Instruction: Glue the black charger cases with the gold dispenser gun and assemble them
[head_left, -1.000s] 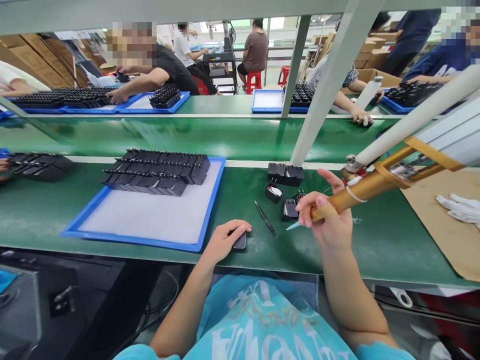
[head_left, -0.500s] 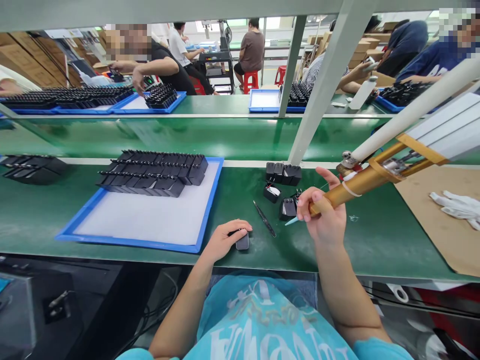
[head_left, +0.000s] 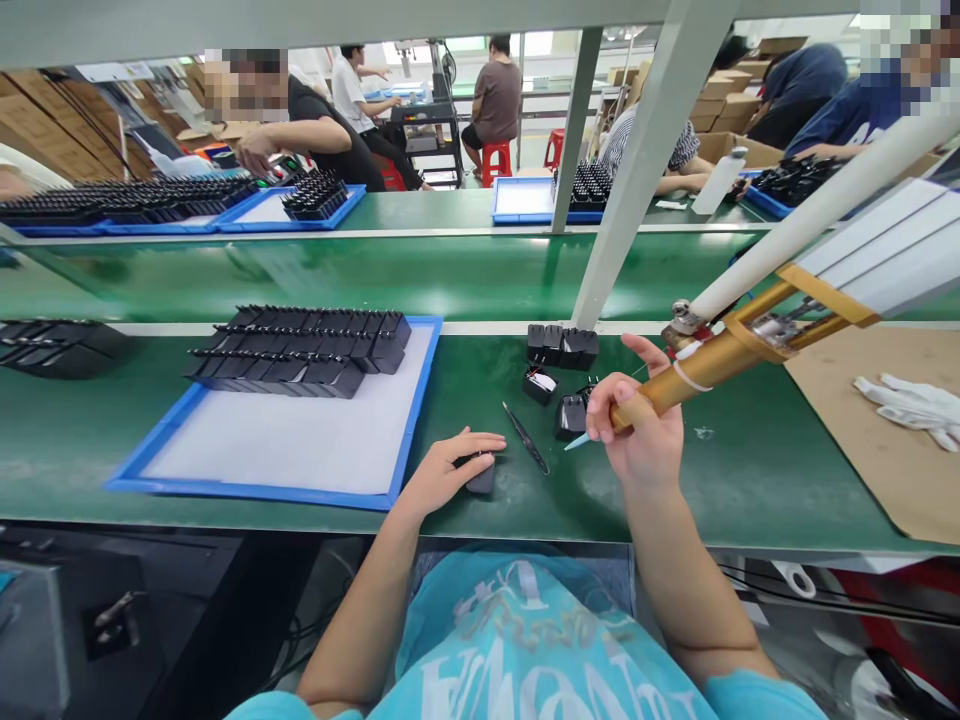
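My left hand [head_left: 448, 470] rests on the green bench, its thumb and fingers closed round a small black plastic case [head_left: 481, 480], apparently a charger housing. Part of that case is hidden under the fingers. In my right hand [head_left: 645, 430] is the gold barrel of a glue dispenser [head_left: 671, 385], index finger raised. Its pale blue nozzle [head_left: 576, 442] points down left, above the bench and apart from the held case. Black tweezers [head_left: 526, 438] lie between my hands. Close behind the nozzle stands a black case with pins [head_left: 570, 415], partly covered by my right hand.
A blue-rimmed tray [head_left: 262, 495] at left carries rows of black plug cases [head_left: 300, 350]. More cases [head_left: 562, 346] and an open one with wires [head_left: 539, 384] stand behind the tweezers. White gloves [head_left: 911, 408] lie on cardboard at right. A slanted post [head_left: 645, 170] crosses the view; co-workers sit beyond.
The black case under my left hand has tipped, showing a different face, and the left fingers have straightened a little. My right hand keeps the dispenser in nearly the same place. The view has shifted slightly.
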